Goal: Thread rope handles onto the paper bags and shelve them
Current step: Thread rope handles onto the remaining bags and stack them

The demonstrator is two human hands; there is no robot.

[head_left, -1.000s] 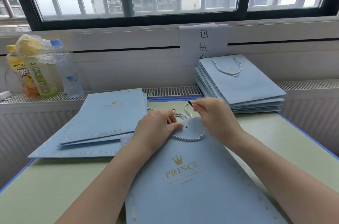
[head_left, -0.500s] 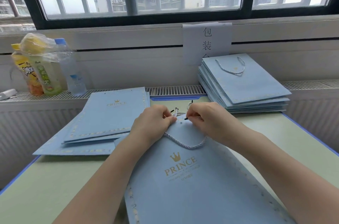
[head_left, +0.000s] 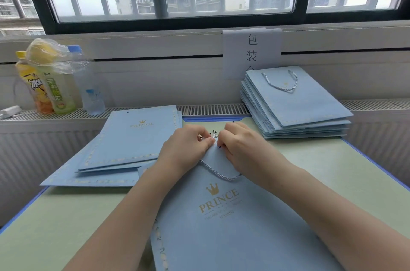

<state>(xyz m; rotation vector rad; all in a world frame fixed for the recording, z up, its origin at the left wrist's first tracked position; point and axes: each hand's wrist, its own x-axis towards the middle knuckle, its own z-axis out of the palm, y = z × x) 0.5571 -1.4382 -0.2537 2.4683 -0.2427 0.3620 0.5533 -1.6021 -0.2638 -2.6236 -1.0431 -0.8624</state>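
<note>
Pinching limp rope point(head_left: 221, 173) ends, left hand point(head_left: 188, 148) and right hand point(head_left: 241, 148) grip at the light, crease-prone bag point(head_left: 233, 226) mouth.

bag stacks point(head_left: 295, 113) flanking, bare table point(head_left: 332, 171) right

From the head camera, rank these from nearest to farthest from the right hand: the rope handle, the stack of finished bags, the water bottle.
1. rope handle, at the right hand.
2. stack of finished bags, right rear.
3. water bottle, far left.
</note>
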